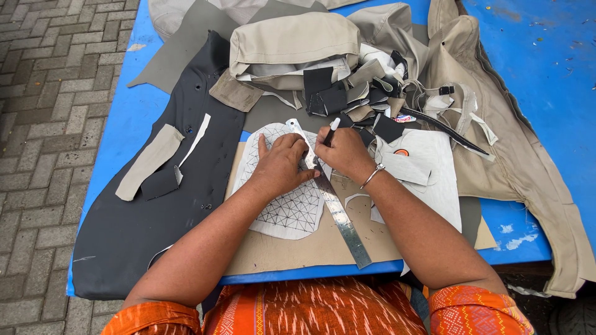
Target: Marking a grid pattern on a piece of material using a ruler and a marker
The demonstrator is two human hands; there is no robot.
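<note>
I see my left hand (280, 166) pressing the steel ruler (332, 201) flat on a gridded white piece (282, 211), right hand (344, 151) gripping a pen (330, 132) beside the ruler, mid-line, needing steadiness.

Ruler (335, 205) across patterned piece (282, 211) on board (292, 251) — fabric scraps (366, 87) behind, leather sheet (167, 192) left

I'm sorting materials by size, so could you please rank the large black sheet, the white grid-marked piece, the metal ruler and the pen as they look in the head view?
1. large black sheet
2. white grid-marked piece
3. metal ruler
4. pen, mostly hidden in the right hand
</note>
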